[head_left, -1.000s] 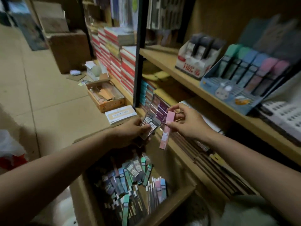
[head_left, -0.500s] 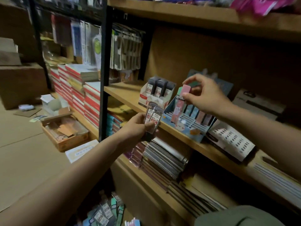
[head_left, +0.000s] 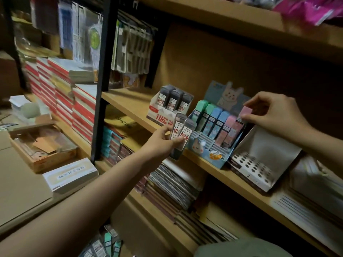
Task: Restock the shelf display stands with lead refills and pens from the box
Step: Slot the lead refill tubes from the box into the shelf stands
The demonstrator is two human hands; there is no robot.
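Lead refills are the stock on this wooden shelf (head_left: 130, 103), a broad tan board running from a black upright post (head_left: 101, 89) away to the right, with another board above it and one below stacked with spiral notebooks (head_left: 172, 182). Left of the post, red-and-white book stacks (head_left: 61, 93) rise from a pale floor where an open wooden tray (head_left: 42, 147) and a flat white box (head_left: 70, 174) lie. Just beyond the left fingertips stands the blue rabbit display stand (head_left: 209, 153), its back row filled with green, blue and pink cases. Under the right fingers and to their right sits an empty white stand with round holes (head_left: 259, 164). Above the left fingers is the white-and-red stand of dark refill cases (head_left: 168, 108). The right hand (head_left: 276, 115) pinches the cap of a pink refill case (head_left: 243, 117) between thumb and forefinger, the case upright at the rabbit stand's right end, beside another pink one. The left hand (head_left: 161, 143) has its fingers curled round two dark 0.7 refill cases (head_left: 181, 134), held upright in front of the shelf edge. More refills lie in the box (head_left: 104, 243) at the bottom edge.
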